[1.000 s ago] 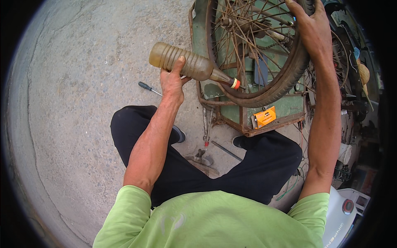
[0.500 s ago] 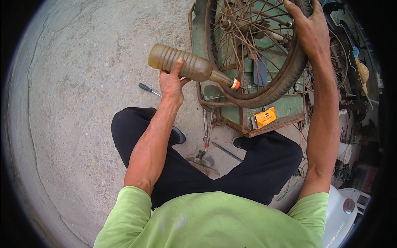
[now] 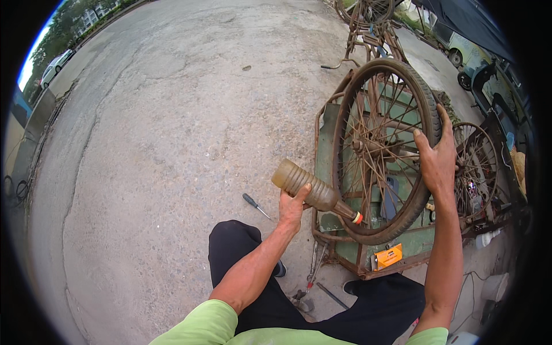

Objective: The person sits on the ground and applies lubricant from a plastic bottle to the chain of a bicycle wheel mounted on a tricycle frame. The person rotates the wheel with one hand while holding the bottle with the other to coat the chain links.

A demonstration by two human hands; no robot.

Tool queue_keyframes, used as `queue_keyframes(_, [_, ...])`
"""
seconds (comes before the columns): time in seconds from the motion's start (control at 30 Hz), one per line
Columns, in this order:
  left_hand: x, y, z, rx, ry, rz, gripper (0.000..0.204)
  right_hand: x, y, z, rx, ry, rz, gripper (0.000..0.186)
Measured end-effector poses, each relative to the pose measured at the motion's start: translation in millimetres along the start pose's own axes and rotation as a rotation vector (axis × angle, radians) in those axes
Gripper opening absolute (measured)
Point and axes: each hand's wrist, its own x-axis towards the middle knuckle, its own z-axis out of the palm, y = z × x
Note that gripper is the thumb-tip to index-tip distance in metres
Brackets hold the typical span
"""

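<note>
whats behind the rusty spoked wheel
Through the spoked wheel, parts of a green metal cart and a flat blue-grey rectangular object show. Whatever sits directly behind the tire is covered.

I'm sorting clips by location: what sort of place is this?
Probably an outdoor roadside repair spot: a rusty spoked metal wheel, a dark-handled metal screwdriver on grey pavement, and a white car.
</note>
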Motion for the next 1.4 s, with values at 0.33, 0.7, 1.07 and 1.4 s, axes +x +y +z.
queue_keyframes(0.33, [5,-10,-20,-0.082,0.056,-0.128,0.067,-1,-3,-1,0.043,0.021,0.043,0.077])
queue_keyframes(0.7, [-9,8,-25,-0.225,0.061,-0.146,0.069,-19,5,-3,0.013,0.079,-0.06,0.08])
queue_keyframes(1.07, [-6,9,-25,-0.242,0.042,-0.142,0.06,-23,7,-1,0.014,0.103,-0.072,0.079])
queue_keyframes(1.4, [-7,11,-25,-0.224,0.005,-0.136,0.07,-21,5,-2,0.008,0.06,-0.008,0.079])
